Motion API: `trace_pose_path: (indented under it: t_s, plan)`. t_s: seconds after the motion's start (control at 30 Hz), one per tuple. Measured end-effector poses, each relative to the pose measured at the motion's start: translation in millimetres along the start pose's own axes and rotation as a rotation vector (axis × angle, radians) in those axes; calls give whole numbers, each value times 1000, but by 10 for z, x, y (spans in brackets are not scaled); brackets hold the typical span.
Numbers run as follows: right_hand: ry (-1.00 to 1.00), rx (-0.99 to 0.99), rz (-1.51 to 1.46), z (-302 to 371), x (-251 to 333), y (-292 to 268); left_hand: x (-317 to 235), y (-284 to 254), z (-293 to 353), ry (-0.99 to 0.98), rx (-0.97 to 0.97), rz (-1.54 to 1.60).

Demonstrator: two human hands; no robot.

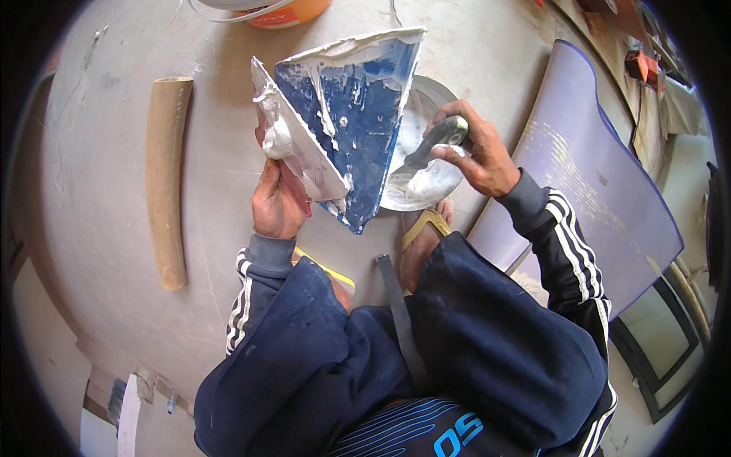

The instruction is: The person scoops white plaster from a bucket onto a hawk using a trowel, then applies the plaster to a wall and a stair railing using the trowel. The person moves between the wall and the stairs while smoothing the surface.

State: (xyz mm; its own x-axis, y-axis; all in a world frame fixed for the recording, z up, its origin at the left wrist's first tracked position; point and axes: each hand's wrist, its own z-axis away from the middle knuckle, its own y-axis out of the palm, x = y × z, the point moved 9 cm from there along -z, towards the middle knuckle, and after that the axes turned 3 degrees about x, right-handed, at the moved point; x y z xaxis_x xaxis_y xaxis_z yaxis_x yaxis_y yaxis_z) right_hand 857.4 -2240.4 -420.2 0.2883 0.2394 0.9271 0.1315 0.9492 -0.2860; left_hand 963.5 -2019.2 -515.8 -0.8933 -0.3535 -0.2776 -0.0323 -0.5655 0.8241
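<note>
My left hand (276,199) grips the lower end of a reddish flat scraper (304,164), its upper face smeared with white putty and a thick lump near its edge. Against its right side stands a wide blue plate (358,114), tapered toward me and caked with putty along its far edge. My right hand (483,152) is closed around the dark handle (438,141) of a putty tool; whether this handle joins the blue plate, I cannot tell. Behind and below the tool is a round pale pan (434,194) with white putty in it, close to my right foot.
At the left lies a long curved brown tube (167,183). An orange-and-white bucket (282,14) stands at the far edge. A purple mat (579,167) spreads to the right, with a dark frame (662,350) past it. My sandalled feet are between my hands and knees.
</note>
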Motion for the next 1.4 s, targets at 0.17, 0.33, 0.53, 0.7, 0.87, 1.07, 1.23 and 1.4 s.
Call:
trace_pose_path:
  t_s: [0.17, 0.33, 0.53, 0.7, 0.87, 1.07, 1.23, 1.4]
  plan:
    - [16, 13, 40, -75, 89, -134, -9, 51, 6, 14, 67, 111]
    - [148, -179, -195, -46, -45, -536, -57, 156, 64, 32, 98, 57]
    - [-118, 50, 434, -116, 283, -187, -105, 186, 69, 56, 18, -100]
    - [-88, 118, 240, -159, 217, 15, -49, 170, 27, 46, 21, -52]
    - [-119, 104, 236, -149, 311, 100, -9, 234, 29, 44, 35, -58]
    - [-50, -88, 203, -120, 238, -215, -49, 222, 41, 69, 52, -64]
    - [-34, -175, 196, -25, 73, -232, -56, 198, 55, 67, 26, -53]
    - [-94, 24, 200, 49, 229, 39, -54, 203, 50, 73, 65, -47]
